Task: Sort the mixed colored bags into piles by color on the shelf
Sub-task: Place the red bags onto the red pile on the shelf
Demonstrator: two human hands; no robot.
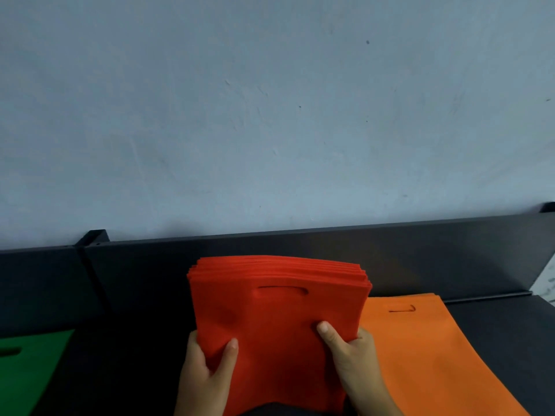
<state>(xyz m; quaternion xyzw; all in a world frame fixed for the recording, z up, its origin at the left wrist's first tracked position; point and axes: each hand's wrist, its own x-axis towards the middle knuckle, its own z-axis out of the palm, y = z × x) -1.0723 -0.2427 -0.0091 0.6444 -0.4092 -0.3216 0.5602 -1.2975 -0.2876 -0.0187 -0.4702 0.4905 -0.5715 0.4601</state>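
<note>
Stack of red bags [279,310], flat non-woven type, held upright in mid-frame, tilted slightly away from the camera. Top edges fanned, several layers countable at the upper rim. Front bag shows a die-cut slot handle near its top.

Left hand [204,373] grips the stack's lower left edge: thumb pressed on the front face, fingers wrapped behind and hidden. Right hand [351,355] grips the lower right edge the same way, thumb on the front, fingers behind. Both hands closed on the stack.

Just right of the stack: orange bag [420,355], lying flat on the shelf [495,331], slot handle toward the back. Its left edge runs behind the red stack and the right hand; whether it is one bag or a pile, cannot tell.

Far left, well apart from the red stack: green bag [27,370], also flat on the shelf, slot handle visible, partly cut off by the frame edge.

Shelf surface dark, with a raised dark back panel [300,244]. Behind it, a pale blue-grey wall [270,100], scuffed.
</note>
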